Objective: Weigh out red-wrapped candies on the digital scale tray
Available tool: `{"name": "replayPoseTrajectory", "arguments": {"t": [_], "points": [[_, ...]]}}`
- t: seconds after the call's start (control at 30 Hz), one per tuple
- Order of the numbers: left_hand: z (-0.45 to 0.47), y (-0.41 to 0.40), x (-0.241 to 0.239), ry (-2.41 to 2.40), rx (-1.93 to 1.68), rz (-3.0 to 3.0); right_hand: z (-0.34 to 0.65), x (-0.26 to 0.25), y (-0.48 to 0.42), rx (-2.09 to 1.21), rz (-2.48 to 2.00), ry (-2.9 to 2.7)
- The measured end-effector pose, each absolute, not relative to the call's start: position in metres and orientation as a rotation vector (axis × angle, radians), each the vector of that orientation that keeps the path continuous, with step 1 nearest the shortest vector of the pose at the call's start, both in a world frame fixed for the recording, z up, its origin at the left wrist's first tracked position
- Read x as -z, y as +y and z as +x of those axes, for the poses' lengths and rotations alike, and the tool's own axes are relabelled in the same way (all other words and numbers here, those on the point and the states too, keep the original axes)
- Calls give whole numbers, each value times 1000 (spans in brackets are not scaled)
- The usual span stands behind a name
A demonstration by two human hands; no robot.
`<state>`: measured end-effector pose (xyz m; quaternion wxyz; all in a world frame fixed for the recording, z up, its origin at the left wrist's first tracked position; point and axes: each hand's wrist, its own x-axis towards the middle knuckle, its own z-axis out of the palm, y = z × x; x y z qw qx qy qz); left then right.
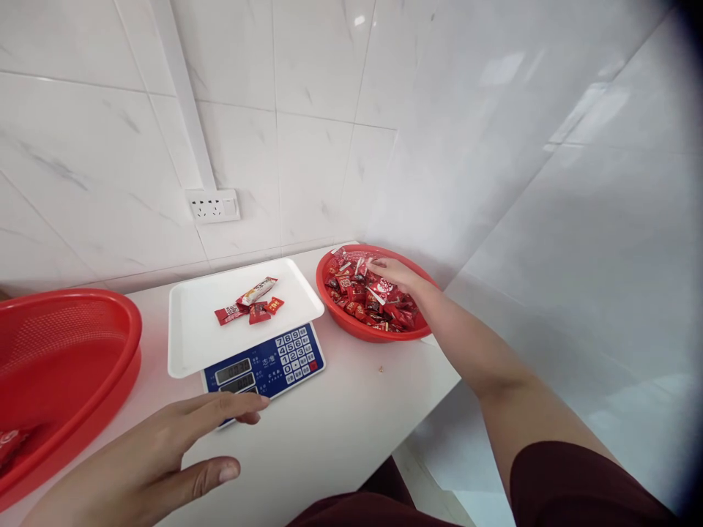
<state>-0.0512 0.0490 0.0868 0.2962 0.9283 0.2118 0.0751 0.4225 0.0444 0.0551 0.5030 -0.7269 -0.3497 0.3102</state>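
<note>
My right hand (391, 273) reaches into a red basket (351, 327) full of red-wrapped candies (367, 296); its fingers curl over the pile, and I cannot see whether they hold one. My left hand (165, 454) lies open on the white counter, fingers stretched out, fingertips at the front edge of a blue electronic scale (263, 366). The scale's white tray (192, 344) carries several wrapped candies (250, 304).
A second, larger red basket (66, 366) stands at the left edge of the counter with something red in its bottom. A wall socket (213, 206) sits on the tiled wall behind the scale. A small crumb (381, 369) lies on the counter (340, 424).
</note>
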Motion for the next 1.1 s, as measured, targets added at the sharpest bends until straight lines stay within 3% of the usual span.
{"name": "replayPoseTrajectory", "arguments": {"t": [0.47, 0.7, 1.1], "points": [[-40, 43, -101, 481, -77, 2451, 389, -71, 55, -781, -1419, -559], [-31, 36, -120, 327, -42, 2338, 298, -79, 93, -1027, -1123, -756], [-46, 35, -122, 222, -176, 2317, 187, -58, 157, -1260, -1077, -708]]}}
